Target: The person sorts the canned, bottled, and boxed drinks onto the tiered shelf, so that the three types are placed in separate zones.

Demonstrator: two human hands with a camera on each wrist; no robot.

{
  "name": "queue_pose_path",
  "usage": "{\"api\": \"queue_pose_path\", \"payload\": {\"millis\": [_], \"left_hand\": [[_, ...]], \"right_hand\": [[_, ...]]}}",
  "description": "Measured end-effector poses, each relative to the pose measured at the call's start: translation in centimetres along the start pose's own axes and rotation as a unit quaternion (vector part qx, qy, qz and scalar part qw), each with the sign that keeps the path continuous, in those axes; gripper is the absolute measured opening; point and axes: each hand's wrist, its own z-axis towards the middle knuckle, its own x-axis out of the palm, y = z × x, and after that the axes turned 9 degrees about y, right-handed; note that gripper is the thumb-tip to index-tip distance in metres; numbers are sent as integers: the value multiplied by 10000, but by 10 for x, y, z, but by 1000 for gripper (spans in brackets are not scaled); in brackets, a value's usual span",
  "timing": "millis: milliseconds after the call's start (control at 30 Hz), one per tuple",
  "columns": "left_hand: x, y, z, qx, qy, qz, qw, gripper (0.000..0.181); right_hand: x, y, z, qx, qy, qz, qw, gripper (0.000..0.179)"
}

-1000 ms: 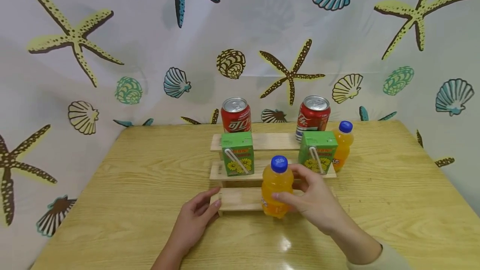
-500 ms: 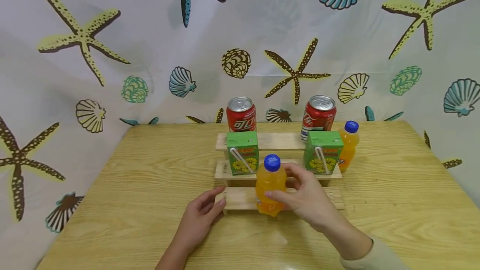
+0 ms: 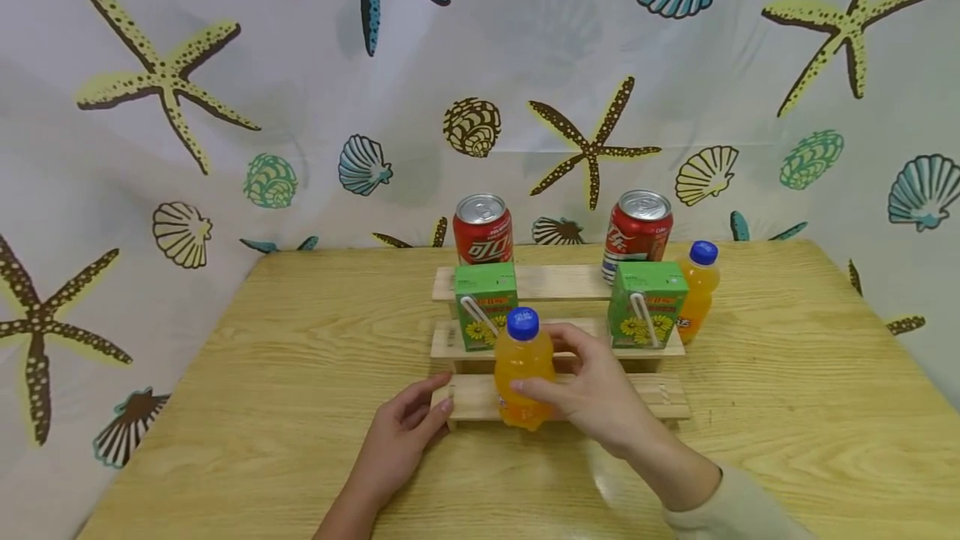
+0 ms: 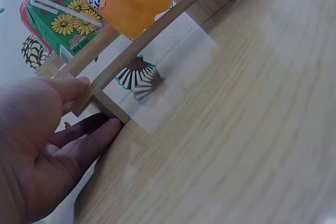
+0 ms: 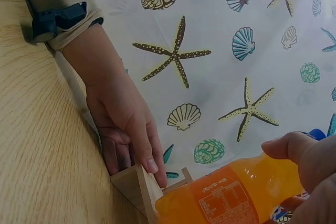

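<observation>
My right hand (image 3: 603, 402) grips a small bottle of orange soda (image 3: 519, 358) with a blue cap, thumb in front and fingers behind. The bottle is upright at the lowest step of a three-step wooden display shelf (image 3: 471, 397); whether its base touches the plank I cannot tell. At the left end of that step, my left hand (image 3: 396, 438) holds the plank and its leg, as the left wrist view shows its fingers (image 4: 100, 139) against the leg. Green juice boxes, one left (image 3: 480, 290) and one right (image 3: 647, 298), stand on the middle step.
Red cola cans, left (image 3: 483, 232) and right (image 3: 637, 232), stand on the top step. A second orange soda bottle (image 3: 697, 290) is just right of the shelf, partly hidden by the right juice box. Behind the wooden table (image 3: 300, 340) hangs a shell-patterned cloth (image 3: 420, 65).
My right hand has moved the orange soda bottle leftward along the lowest step. The left hand stays at the step's end. The head view has shifted slightly.
</observation>
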Motion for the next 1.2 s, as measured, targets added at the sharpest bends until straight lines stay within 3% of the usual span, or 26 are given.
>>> {"api": "queue_pose_path", "payload": {"millis": [200, 467, 967, 1200], "left_hand": [[1, 0, 1, -52, -7, 22, 10000, 42], [0, 0, 1, -97, -43, 100, 9999, 43], [0, -1, -1, 1, 23, 71, 10000, 44], [1, -1, -1, 9, 15, 101, 9999, 43]], "right_hand": [[5, -1, 6, 12, -67, -49, 10000, 50], [14, -1, 11, 9, 132, 331, 9994, 51], [24, 0, 17, -120, -63, 196, 9997, 50], [25, 0, 20, -144, -201, -124, 9996, 52]]}}
